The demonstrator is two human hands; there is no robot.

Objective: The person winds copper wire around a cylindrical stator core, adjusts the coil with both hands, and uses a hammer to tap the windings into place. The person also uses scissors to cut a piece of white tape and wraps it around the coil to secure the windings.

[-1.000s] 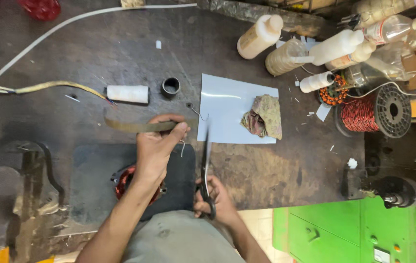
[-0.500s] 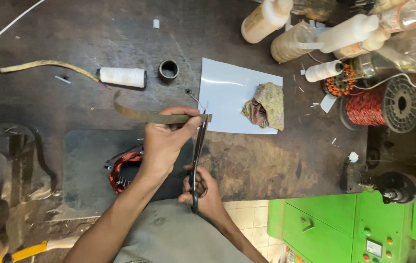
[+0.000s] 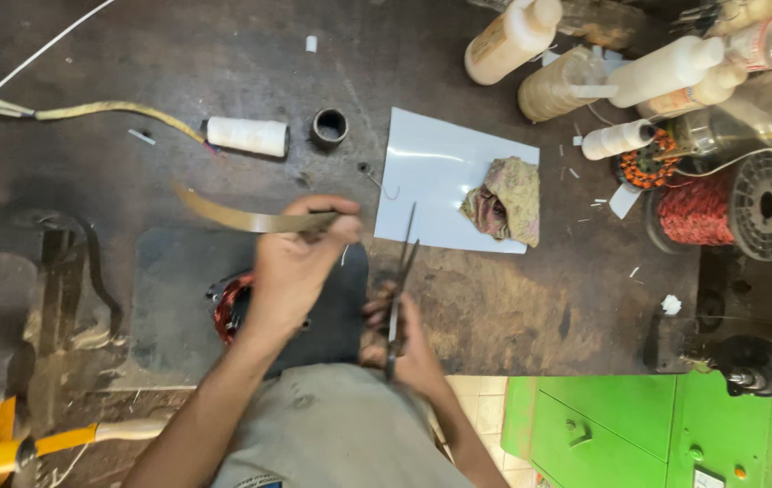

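Dark, stained workbench (image 3: pixel 178 54) filling most of the view from above, cluttered along the far right with pale plastic bottles (image 3: pixel 584 63) and a spool of red wire (image 3: pixel 715 210). Partly hiding under the left forearm, a reddish copper coil (image 3: pixel 228 307), only its edge showing. Cutting off at the bottom edge, both forearms and a grey shirt. Hard making out the scissor handles, buried inside the right fist. Reaching forward over the bench, left hand (image 3: pixel 294 264) curling shut and pinching one end of a long, thin olive strip (image 3: pixel 241 217), which is arching out to the left above the bench. Sitting lower and closer to the body, right hand (image 3: pixel 408 339) closing around dark scissors (image 3: pixel 399 271), blades slightly parted and pointing away toward a white sheet (image 3: pixel 431 172). Lying on that sheet, a crumpled patterned cloth (image 3: pixel 503 201). Resting farther back, a white thread spool (image 3: pixel 248 136) just beside a small dark ring (image 3: pixel 329 126).
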